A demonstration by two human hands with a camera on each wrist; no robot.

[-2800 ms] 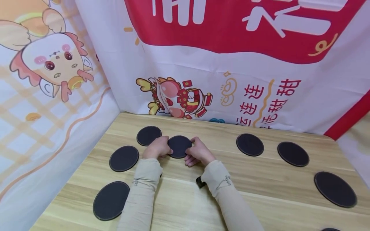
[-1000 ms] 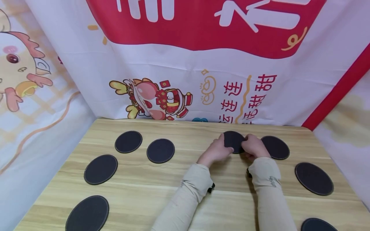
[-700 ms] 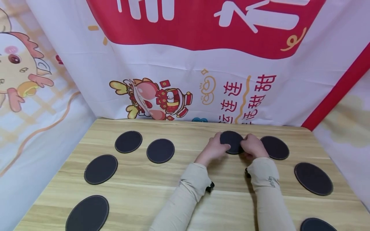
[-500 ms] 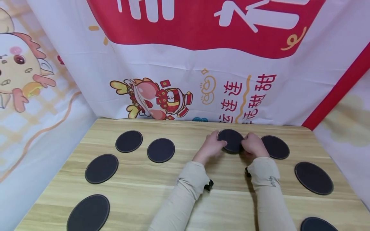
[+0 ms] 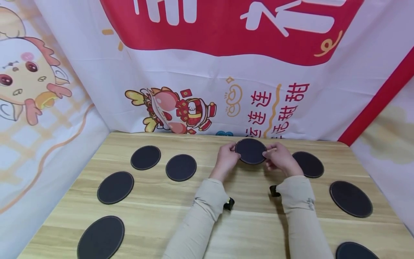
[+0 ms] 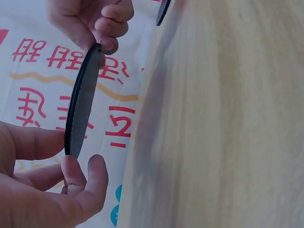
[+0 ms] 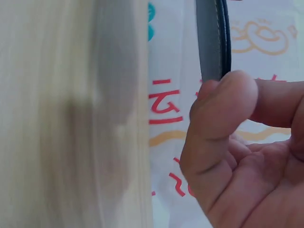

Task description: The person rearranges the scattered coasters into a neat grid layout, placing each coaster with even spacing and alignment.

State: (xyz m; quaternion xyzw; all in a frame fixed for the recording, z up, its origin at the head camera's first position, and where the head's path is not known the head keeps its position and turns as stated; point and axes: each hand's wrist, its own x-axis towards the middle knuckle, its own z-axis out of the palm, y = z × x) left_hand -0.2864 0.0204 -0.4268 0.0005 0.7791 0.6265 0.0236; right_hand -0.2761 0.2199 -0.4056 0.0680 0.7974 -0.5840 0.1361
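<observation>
A round black coaster (image 5: 251, 151) with a stitched edge is held up by both hands near the back of the table, above its shadow. My left hand (image 5: 226, 158) pinches its left edge between thumb and fingers. On the opposite edge, my right hand (image 5: 280, 158) pinches it too. The left wrist view shows the coaster (image 6: 81, 102) almost edge-on, its grey underside facing the wood, with the left fingers (image 6: 35, 142) at one end. In the right wrist view the right thumb (image 7: 232, 95) presses on the rim of the coaster (image 7: 212, 40).
More black coasters lie flat on the wooden table (image 5: 155, 216): several at left, including the nearest coaster (image 5: 181, 167), and others at right, one coaster (image 5: 308, 164) just beside the right hand. A printed cloth (image 5: 194, 64) hangs along the back edge.
At first both hands held another coaster further left; that one now lies flat. Since then they have taken this coaster, shifted it left and raised it off the table.
</observation>
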